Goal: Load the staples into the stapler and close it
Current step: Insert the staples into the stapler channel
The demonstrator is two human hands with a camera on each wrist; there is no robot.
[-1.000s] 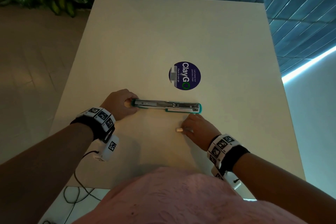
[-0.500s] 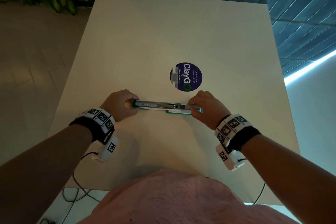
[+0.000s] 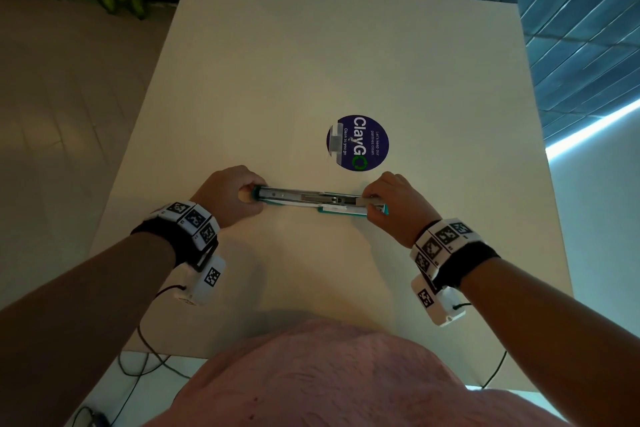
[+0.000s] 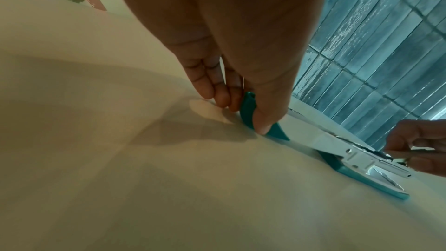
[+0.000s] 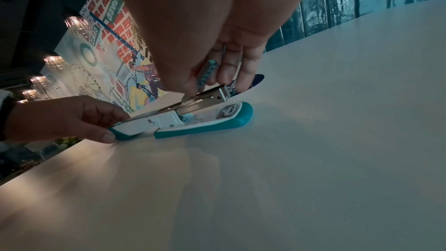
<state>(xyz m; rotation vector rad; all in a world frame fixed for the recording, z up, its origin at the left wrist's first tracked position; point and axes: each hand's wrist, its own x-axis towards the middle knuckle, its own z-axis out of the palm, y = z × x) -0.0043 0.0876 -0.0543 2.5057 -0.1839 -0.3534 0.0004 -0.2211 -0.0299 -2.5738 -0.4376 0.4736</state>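
Stapler [image 3: 313,200] lies swung open flat on bench [image 3: 311,62]. Left hand [image 3: 230,196] grip pinches its teal cover end; right hand [image 3: 394,199] grip pinches staples [image 5: 187,97] over the metal channel.

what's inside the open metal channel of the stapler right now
The stapler lies flipped open; its channel shows bare metal rail and the pusher. The right hand pinches a staple strip at the front end, where its fingers cover how far it sits in.
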